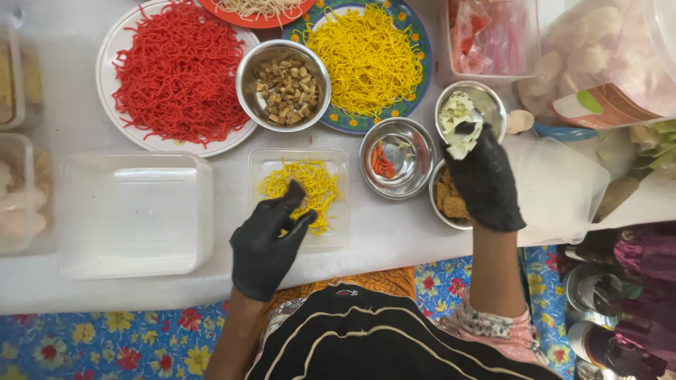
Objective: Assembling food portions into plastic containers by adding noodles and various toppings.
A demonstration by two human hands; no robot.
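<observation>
White plate of red noodles (179,70), patterned plate of yellow noodles (366,56), steel bowl of brown chunks (284,86), small steel bowl with red chilli (396,157), empty clear tub (134,214), floral cloth (105,345) at the worktop (380,239) edge

Two hands in black gloves are in view, the left (266,243) and the right (484,181). Four round steel bowls: one of brown chunks (283,85), one of red chilli slivers (396,157), one of pale shreds (470,109), and one of fried brown pieces (446,199) near the right glove. Three round plates of noodles stand far: red (177,74), yellow (366,60), pale (257,10). One clear square plastic tray (301,195) holds yellow noodles; one stack of empty clear tubs (134,214) sits left.
</observation>
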